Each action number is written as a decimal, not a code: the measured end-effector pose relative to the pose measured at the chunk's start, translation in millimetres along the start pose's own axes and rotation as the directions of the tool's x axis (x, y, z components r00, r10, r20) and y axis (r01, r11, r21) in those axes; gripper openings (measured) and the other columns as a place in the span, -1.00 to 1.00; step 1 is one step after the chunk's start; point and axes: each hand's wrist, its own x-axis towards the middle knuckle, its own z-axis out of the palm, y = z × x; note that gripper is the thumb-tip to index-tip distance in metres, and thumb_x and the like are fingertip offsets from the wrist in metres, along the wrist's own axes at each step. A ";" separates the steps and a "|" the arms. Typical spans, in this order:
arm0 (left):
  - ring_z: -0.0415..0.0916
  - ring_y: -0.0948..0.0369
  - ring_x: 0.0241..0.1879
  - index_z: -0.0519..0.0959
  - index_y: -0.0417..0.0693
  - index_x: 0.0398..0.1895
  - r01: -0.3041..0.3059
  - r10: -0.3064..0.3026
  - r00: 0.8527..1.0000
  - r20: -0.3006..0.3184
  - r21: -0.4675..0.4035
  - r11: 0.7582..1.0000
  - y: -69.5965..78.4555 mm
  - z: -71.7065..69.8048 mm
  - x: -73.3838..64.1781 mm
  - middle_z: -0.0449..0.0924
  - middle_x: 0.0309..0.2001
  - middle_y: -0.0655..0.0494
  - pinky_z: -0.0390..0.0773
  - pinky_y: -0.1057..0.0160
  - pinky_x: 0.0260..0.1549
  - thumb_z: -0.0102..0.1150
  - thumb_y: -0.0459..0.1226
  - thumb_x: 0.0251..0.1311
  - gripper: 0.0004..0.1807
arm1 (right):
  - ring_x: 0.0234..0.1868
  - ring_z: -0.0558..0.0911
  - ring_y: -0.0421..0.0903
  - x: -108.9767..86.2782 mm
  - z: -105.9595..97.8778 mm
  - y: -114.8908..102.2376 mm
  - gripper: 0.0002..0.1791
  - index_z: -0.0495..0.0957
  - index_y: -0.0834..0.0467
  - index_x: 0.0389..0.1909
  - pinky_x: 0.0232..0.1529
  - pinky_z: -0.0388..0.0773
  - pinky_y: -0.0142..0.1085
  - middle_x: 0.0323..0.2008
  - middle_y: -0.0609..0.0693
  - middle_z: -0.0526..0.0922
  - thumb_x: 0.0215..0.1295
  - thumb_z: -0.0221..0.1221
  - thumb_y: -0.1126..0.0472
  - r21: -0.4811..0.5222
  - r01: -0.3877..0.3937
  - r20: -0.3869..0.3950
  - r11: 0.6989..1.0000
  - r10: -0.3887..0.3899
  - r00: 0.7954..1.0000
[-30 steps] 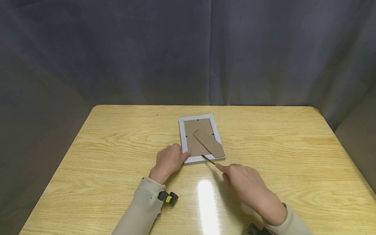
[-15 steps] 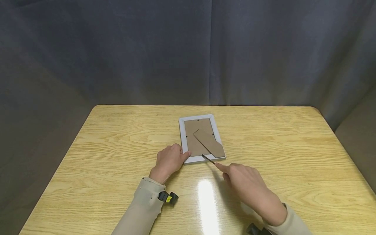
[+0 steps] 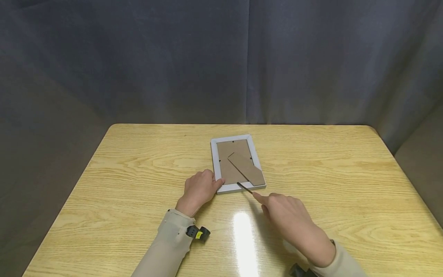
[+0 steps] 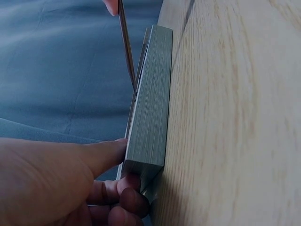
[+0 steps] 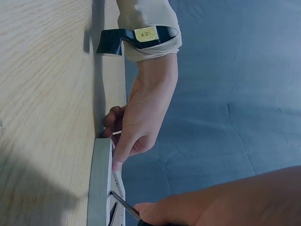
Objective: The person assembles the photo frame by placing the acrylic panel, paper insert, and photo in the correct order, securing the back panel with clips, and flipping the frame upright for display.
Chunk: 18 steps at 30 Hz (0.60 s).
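A picture frame (image 3: 215,163) with a light grey border lies back side up on the table. Its brown backing board (image 3: 226,171) faces upward, with a slanted stand leg (image 3: 247,171) on it and small dark tabs around the edge. At the near left corner my left hand (image 3: 200,189) grips the border, thumb on top and fingers around the outer side. My right hand (image 3: 288,215) holds a screwdriver (image 3: 245,187) with a thin metal shaft, index finger along it. The screwdriver's tip touches the near inner edge, where board meets border. Most of its handle is hidden in my hand.
The wooden table (image 3: 138,161) extends around the frame on every side. Dark grey curtains (image 3: 180,61) hang behind it and at both sides. A wrist camera (image 3: 198,232) is strapped to my left sleeve, and another (image 3: 301,270) sits by my right wrist.
Little differs. My right hand and the screwdriver have shifted very slightly, the tip staying at the same near edge. The left hand and the picture frame keep their places.
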 end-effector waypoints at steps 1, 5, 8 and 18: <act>0.23 0.24 -0.71 0.44 -0.02 -0.65 -0.001 0.001 1.000 -0.001 0.001 1.000 0.1 0.1 0.0 0.26 -0.73 0.19 0.16 0.28 -0.73 0.17 0.03 0.40 -0.51 | -0.66 0.08 -0.25 -0.2 -0.1 0.1 -0.53 0.65 -0.06 0.20 -0.71 0.08 -0.40 -0.72 -0.17 0.20 0.30 0.21 0.34 0.000 -0.001 -0.001 1.000 0.001 1.000; 0.22 0.25 -0.72 0.43 -0.02 -0.66 -0.005 0.005 1.000 -0.004 0.007 1.000 0.5 0.4 0.1 0.26 -0.74 0.19 0.15 0.28 -0.73 0.16 0.03 0.40 -0.50 | -0.66 0.08 -0.26 -0.7 -0.7 0.7 -0.53 0.65 -0.06 0.20 -0.71 0.07 -0.41 -0.72 -0.17 0.20 0.30 0.21 0.34 0.001 0.001 0.000 1.000 -0.001 1.000; 0.23 0.24 -0.72 0.43 -0.03 -0.65 -0.005 0.005 1.000 -0.005 0.009 1.000 0.6 0.2 0.1 0.26 -0.73 0.19 0.16 0.28 -0.73 0.16 0.03 0.40 -0.50 | -0.66 0.07 -0.26 -0.4 -1.1 0.8 -0.53 0.64 -0.06 0.21 -0.71 0.05 -0.42 -0.72 -0.18 0.19 0.31 0.20 0.34 -0.001 0.002 0.007 1.000 -0.002 1.000; 0.23 0.23 -0.70 0.38 -0.01 -0.68 -0.006 0.006 1.000 -0.008 0.028 1.000 0.5 -0.4 -1.2 0.24 -0.73 0.19 0.17 0.26 -0.71 0.16 0.04 0.41 -0.48 | -0.64 0.01 -0.26 1.5 -0.8 1.5 -0.52 0.63 -0.01 0.22 -0.69 -0.02 -0.43 -0.72 -0.21 0.07 0.31 0.15 0.38 0.038 0.018 0.024 0.999 -0.019 1.000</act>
